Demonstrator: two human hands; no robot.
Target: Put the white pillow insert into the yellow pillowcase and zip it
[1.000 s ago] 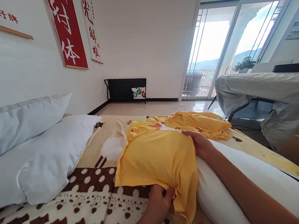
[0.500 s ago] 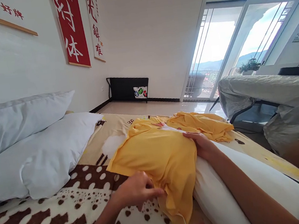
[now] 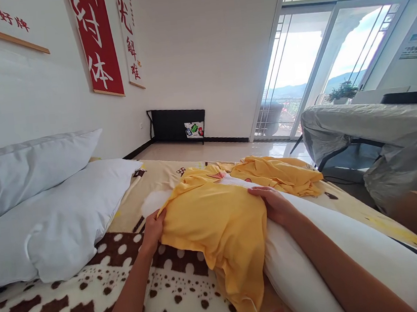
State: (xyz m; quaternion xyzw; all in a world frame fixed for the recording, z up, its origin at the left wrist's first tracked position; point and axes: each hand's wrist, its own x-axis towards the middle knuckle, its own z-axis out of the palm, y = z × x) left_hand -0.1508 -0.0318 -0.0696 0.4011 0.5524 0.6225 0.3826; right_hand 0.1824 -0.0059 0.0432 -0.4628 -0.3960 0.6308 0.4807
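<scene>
A yellow cloth cover point(image 3: 210, 210) lies in soft folds over one end of a long white bolster pillow point(image 3: 331, 222), its loose lower part hanging down towards me. My left hand point(image 3: 154, 228) is closed on the left edge of this cover, fingers pinching the fabric. At the cover's right edge, where it meets the white bolster, my right hand point(image 3: 273, 204) is closed around the cloth with its fingers over the top. Its thumb is mostly hidden. Just beyond lies a second crumpled piece of yellow cloth point(image 3: 281, 173).
Two white pillows point(image 3: 58, 211) rest at the left by the wall. A brown and white spotted blanket point(image 3: 75, 309) covers the near bed. To the right stand a plastic-covered piece of furniture point(image 3: 368, 119) and a cardboard box point(image 3: 404, 215). A black folded table point(image 3: 168, 125) leans at the far wall.
My left hand has moved left and away from me, from the cover's near folds to its left edge, which it now grips. The right hand stays at the cover's right edge.
</scene>
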